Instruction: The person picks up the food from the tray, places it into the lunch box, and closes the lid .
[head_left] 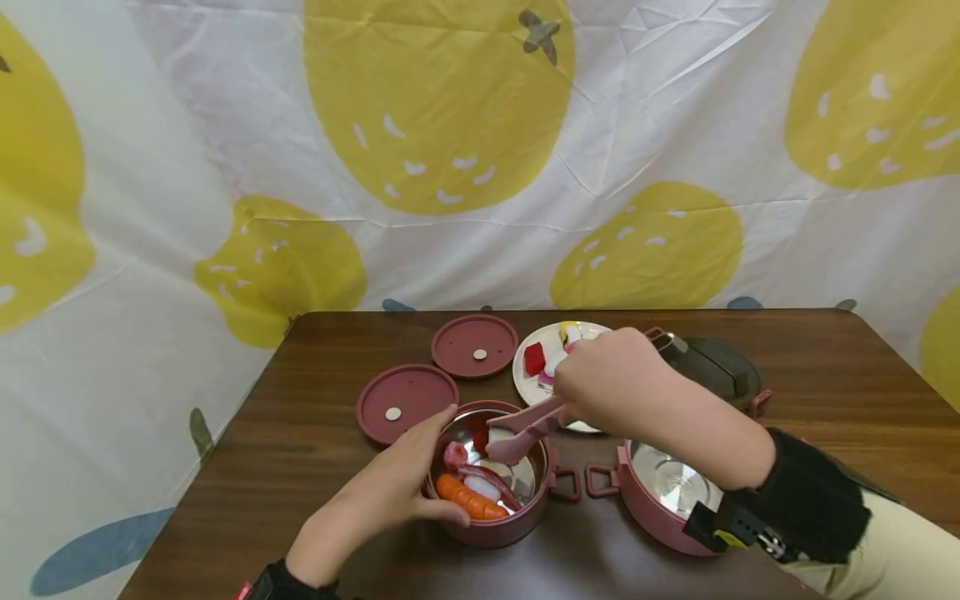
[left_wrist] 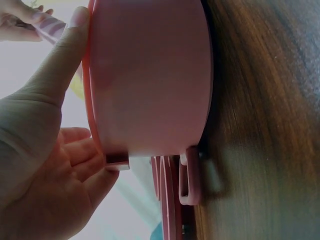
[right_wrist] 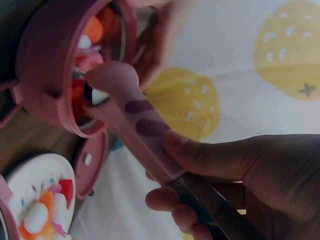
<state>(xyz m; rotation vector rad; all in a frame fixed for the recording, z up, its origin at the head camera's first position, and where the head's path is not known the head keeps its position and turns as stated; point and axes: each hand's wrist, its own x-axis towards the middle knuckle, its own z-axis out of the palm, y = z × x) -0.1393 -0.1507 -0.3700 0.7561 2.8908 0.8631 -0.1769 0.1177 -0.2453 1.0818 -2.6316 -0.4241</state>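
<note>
A pink pot (head_left: 510, 531) with a shiny inside stands on the table. It contains a toy carrot (head_left: 472, 497), a pinkish-red round piece (head_left: 455, 455) and other toy food pieces. My left hand (head_left: 397, 479) holds the pot's left side, thumb at the near rim and fingers toward the far rim. In my right hand (head_left: 615, 375) is a pair of pink tongs (head_left: 525, 429), their tips inside the pot's opening. Between the tips, in the right wrist view, shows a small white piece with a dark edge (right_wrist: 98, 96).
A second pink pot (head_left: 652, 508) stands to the right, partly behind my right arm. Two dark pink lids (head_left: 405, 400) lie at the back left. Behind my right hand are a white plate (head_left: 522, 392) of toy food and a dark grey lidded vessel (head_left: 708, 367).
</note>
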